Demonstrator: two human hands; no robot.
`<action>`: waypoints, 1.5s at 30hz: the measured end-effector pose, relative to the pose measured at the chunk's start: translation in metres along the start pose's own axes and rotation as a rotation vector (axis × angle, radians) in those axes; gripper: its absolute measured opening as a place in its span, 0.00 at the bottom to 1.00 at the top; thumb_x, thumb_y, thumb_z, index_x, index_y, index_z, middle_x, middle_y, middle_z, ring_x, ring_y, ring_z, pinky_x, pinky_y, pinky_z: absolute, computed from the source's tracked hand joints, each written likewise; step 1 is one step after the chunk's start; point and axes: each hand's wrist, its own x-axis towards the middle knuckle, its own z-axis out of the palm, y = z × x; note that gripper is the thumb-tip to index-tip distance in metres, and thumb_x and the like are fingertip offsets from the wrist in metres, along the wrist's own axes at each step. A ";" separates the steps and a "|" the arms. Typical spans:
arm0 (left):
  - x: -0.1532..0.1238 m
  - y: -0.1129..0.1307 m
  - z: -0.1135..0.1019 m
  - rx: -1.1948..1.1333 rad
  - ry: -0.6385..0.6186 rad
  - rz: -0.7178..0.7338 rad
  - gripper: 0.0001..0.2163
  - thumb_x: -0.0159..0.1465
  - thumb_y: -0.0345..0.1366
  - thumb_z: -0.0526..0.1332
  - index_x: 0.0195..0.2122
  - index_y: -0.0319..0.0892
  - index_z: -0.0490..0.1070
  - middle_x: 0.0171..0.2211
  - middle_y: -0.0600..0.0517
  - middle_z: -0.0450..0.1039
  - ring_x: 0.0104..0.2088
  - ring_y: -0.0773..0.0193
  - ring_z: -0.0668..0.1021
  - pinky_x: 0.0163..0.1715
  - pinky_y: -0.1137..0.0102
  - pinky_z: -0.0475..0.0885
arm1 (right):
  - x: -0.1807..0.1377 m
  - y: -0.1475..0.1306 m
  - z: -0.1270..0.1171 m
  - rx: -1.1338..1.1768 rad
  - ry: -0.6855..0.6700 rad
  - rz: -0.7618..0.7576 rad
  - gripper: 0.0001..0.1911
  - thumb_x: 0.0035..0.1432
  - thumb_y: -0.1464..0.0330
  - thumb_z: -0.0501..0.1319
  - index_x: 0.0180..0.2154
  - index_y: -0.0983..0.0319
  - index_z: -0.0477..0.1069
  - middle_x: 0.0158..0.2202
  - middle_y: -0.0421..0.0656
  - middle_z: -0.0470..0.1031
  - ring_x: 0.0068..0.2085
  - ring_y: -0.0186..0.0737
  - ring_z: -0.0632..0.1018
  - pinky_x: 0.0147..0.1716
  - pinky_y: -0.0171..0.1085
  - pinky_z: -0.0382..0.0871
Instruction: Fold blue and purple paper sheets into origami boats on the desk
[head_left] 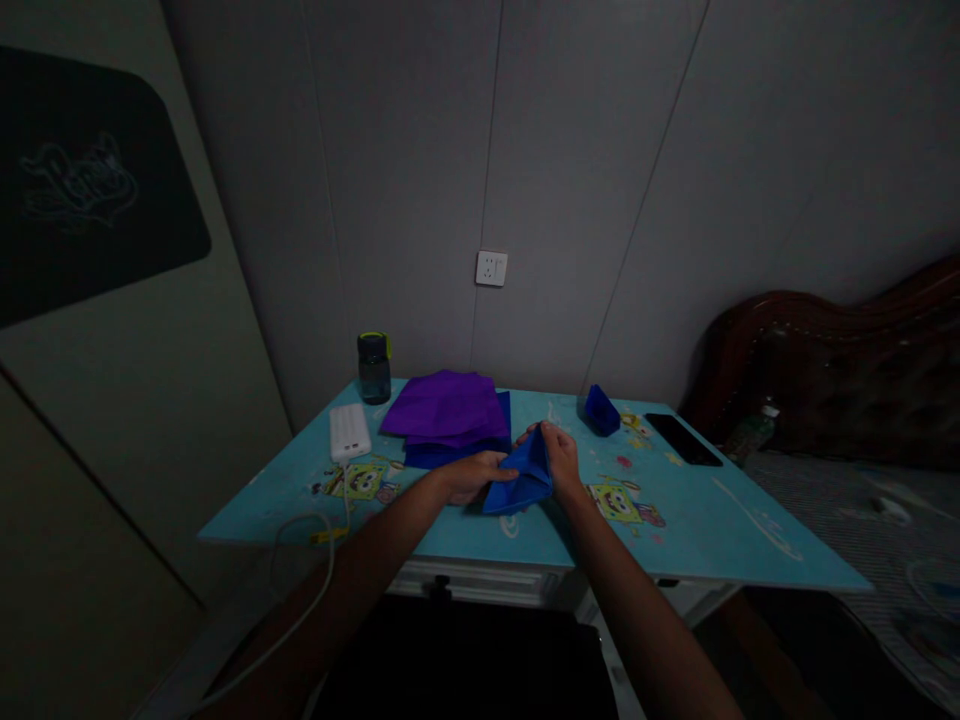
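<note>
- Head view: a blue paper (521, 482), partly folded with one pointed flap raised, sits at the near middle of the table (720, 525), just in front of a purple paper stack (446, 405).
- The left hand (469, 476) grips its left edge and the right hand (561, 456) pinches the raised flap, the two close together.
- The pale scrawl on the dark panel (82, 190) is unreadable.
- Yellow cartoon prints (615, 500) mark the table.
- Dim light hides the creases, and the fingers cover part of the sheet.

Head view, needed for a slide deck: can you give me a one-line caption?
Left hand and right hand hold a folded blue paper on a cartoon-printed table, near a stack of purple and blue sheets.
</note>
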 end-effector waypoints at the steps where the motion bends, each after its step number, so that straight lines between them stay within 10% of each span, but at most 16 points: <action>1: 0.001 -0.001 0.000 0.001 0.018 0.010 0.22 0.49 0.39 0.74 0.43 0.35 0.73 0.34 0.45 0.78 0.33 0.59 0.80 0.41 0.63 0.71 | -0.001 -0.001 0.001 -0.001 -0.001 -0.005 0.21 0.50 0.49 0.65 0.30 0.61 0.72 0.24 0.41 0.78 0.25 0.42 0.79 0.23 0.36 0.73; 13: 0.009 -0.008 0.009 0.168 0.159 0.120 0.18 0.45 0.40 0.74 0.33 0.35 0.74 0.28 0.50 0.75 0.31 0.62 0.76 0.40 0.64 0.68 | -0.004 -0.002 0.010 -0.022 0.056 -0.051 0.20 0.49 0.50 0.65 0.29 0.61 0.71 0.22 0.40 0.76 0.27 0.42 0.79 0.22 0.35 0.71; 29: 0.042 0.001 0.034 1.017 0.511 0.401 0.09 0.59 0.33 0.56 0.26 0.37 0.73 0.24 0.50 0.73 0.29 0.59 0.75 0.31 0.70 0.67 | -0.001 0.001 0.007 -0.015 0.311 -0.172 0.27 0.53 0.43 0.56 0.33 0.62 0.69 0.23 0.40 0.77 0.21 0.37 0.76 0.22 0.34 0.69; 41: 0.046 0.002 0.046 0.791 0.293 0.397 0.19 0.67 0.44 0.49 0.42 0.36 0.74 0.36 0.46 0.77 0.42 0.54 0.77 0.44 0.66 0.68 | 0.010 -0.001 -0.006 -0.042 0.455 -0.157 0.29 0.51 0.41 0.57 0.23 0.61 0.65 0.16 0.40 0.73 0.16 0.35 0.73 0.17 0.33 0.67; 45: 0.040 -0.002 0.041 0.782 0.178 0.415 0.26 0.57 0.48 0.64 0.51 0.36 0.69 0.43 0.45 0.76 0.44 0.54 0.76 0.45 0.65 0.69 | 0.010 -0.001 -0.004 -0.064 0.445 -0.164 0.29 0.50 0.41 0.58 0.23 0.60 0.64 0.15 0.37 0.71 0.15 0.34 0.72 0.15 0.32 0.66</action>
